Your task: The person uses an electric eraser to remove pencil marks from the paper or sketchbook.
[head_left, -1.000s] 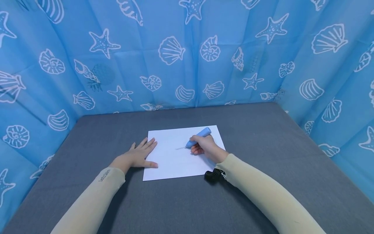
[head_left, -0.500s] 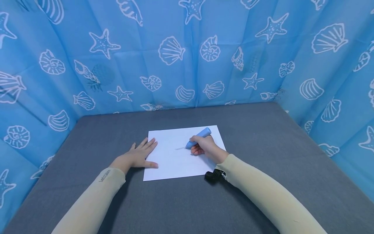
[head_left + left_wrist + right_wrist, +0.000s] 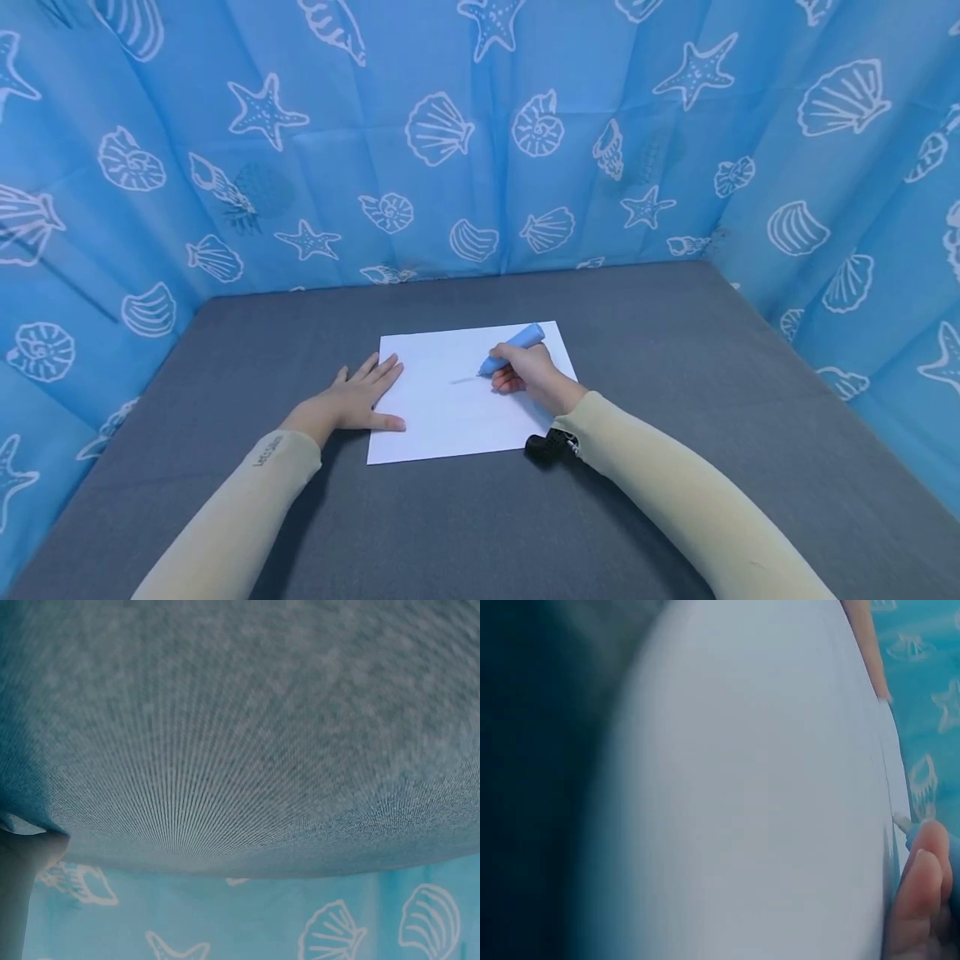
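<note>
The spread left hand [image 3: 351, 405] should brace the paper [image 3: 450, 425] at nine o'clock; the right hand [image 3: 531, 373], pinching the pen [image 3: 527, 336], glide lightly.

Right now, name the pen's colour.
The pen is light blue; the head view shows it best.

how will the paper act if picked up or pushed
The paper looks thin, so it probably flops when lifted. Lying flat, it might slide if pushed, though the left hand on its edge would likely resist that.
</note>
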Available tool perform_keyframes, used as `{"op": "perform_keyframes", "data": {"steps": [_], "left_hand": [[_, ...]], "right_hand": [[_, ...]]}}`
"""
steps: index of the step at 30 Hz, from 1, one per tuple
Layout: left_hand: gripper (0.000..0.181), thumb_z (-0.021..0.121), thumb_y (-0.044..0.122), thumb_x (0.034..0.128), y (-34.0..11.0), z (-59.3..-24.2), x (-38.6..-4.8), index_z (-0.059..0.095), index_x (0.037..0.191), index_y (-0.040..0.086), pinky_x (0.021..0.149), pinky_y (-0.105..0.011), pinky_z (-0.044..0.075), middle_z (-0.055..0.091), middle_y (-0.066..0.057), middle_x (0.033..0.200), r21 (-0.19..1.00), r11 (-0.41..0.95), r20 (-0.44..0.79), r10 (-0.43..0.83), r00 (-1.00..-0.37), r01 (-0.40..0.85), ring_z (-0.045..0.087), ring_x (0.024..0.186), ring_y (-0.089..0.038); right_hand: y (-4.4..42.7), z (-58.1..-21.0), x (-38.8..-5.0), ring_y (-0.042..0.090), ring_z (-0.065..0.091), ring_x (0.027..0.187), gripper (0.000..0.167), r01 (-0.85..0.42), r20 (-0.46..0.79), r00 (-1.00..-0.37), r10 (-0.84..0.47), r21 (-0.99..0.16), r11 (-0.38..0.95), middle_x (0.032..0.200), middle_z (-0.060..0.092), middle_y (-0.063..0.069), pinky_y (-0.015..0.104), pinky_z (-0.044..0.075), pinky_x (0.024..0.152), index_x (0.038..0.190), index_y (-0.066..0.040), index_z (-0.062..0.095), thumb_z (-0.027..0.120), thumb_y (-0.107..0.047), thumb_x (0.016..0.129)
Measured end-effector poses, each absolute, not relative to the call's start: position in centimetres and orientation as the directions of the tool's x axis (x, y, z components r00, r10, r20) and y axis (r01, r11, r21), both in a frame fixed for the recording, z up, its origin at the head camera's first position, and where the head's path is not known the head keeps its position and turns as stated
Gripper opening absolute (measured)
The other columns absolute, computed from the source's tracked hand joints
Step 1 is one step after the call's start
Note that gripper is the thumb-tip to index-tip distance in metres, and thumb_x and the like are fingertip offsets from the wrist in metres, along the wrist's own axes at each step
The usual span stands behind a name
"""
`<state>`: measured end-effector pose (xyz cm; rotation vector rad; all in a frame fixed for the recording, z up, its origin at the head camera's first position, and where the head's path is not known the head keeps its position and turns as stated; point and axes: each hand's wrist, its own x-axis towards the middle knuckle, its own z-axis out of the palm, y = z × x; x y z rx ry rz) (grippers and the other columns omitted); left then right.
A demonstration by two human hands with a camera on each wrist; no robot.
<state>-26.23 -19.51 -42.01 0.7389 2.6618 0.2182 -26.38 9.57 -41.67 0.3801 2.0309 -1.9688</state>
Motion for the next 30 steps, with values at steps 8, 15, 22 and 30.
{"op": "perform_keyframes", "data": {"steps": [8,15,22,30], "left_hand": [[0.109,0.057,0.073,0.0811,-19.50,-42.14,-26.21,0.011,0.157,0.009,0.108,-0.069,-0.003,0.001,-0.011,0.163,0.247,0.848,-0.298,0.527,-0.796,0.470,-0.007,0.147,-0.038],[0.108,0.057,0.071,0.0822,-19.34,-41.79,-26.07,0.011,0.156,0.008,0.108,-0.070,-0.002,0.002,-0.012,0.163,0.240,0.851,-0.303,0.522,-0.797,0.467,-0.005,0.147,-0.039],[0.108,0.057,0.072,0.0818,-19.44,-41.97,-26.10,0.011,0.156,0.008,0.107,-0.070,-0.003,0.002,-0.012,0.163,0.240,0.851,-0.300,0.523,-0.798,0.467,-0.005,0.147,-0.038],[0.108,0.058,0.070,0.0819,-19.60,-41.77,-26.10,0.012,0.156,0.008,0.107,-0.070,-0.002,0.003,-0.012,0.163,0.240,0.852,-0.294,0.521,-0.802,0.465,-0.004,0.147,-0.038]], "right_hand": [[9.54,-41.55,-26.32,0.011,0.056,0.047,0.022,0.393,-0.393,-0.920,-0.007,-0.919,0.035,0.058,0.060,0.007,0.022,0.049,0.047,0.083,0.005,0.066,0.062,-0.015,0.090],[9.71,-41.75,-26.29,0.011,0.058,0.047,0.023,0.367,-0.368,-0.929,-0.039,-0.930,0.033,0.057,0.060,0.007,0.022,0.050,0.047,0.084,0.007,0.067,0.061,-0.015,0.091],[9.76,-41.82,-26.33,0.012,0.058,0.047,0.024,0.362,-0.363,-0.931,-0.042,-0.931,0.042,0.058,0.060,0.007,0.022,0.050,0.048,0.085,0.007,0.067,0.061,-0.015,0.091],[9.43,-41.65,-26.41,0.011,0.057,0.046,0.023,0.361,-0.363,-0.930,-0.051,-0.932,0.047,0.056,0.060,0.007,0.021,0.049,0.046,0.084,0.007,0.067,0.061,-0.014,0.090]]}}
